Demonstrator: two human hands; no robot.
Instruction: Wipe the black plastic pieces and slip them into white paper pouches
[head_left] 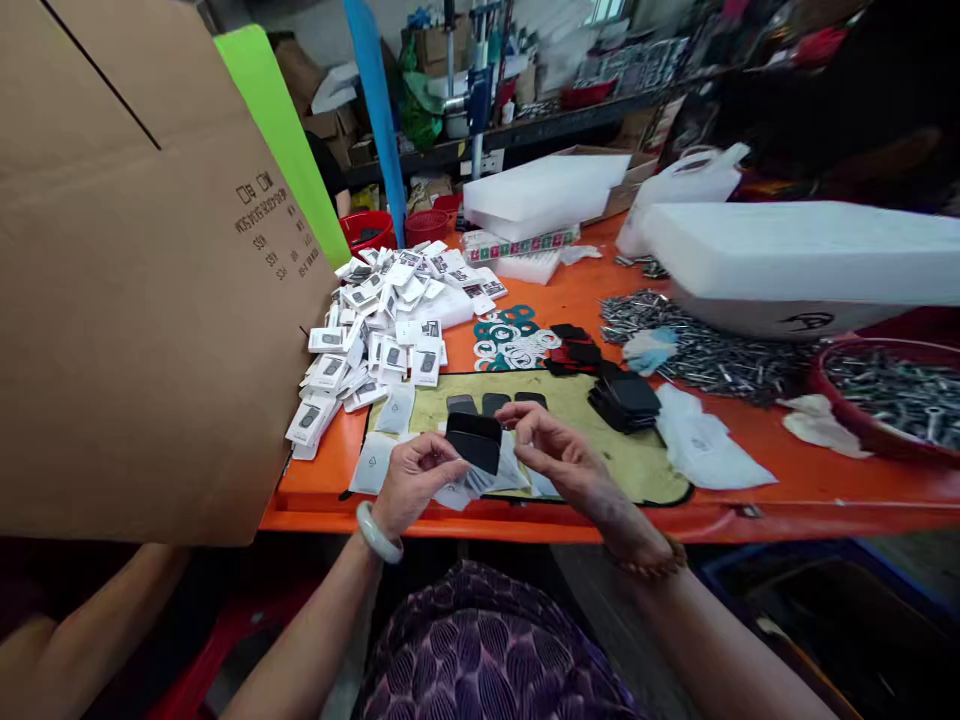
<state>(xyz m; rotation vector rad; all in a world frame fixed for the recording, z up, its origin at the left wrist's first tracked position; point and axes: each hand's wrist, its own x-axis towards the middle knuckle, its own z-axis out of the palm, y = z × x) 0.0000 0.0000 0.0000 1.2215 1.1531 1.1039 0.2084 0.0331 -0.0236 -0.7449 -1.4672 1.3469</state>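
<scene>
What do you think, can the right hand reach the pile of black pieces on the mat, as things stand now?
Probably yes: the pile of black pieces lies just beyond the right hand, with bare mat between and nothing visibly blocking. The left hand holds the dark piece.

"What's at the back?"
"A pale wall [556, 22], and a bright window [606, 10] up high. A long, dark shelf [540, 130] has lots of stuff on it."
"And nearer?"
"An orange table [583, 285]. A blue post [377, 120] stands near its far side. The floor [600, 585] is grey."
</scene>
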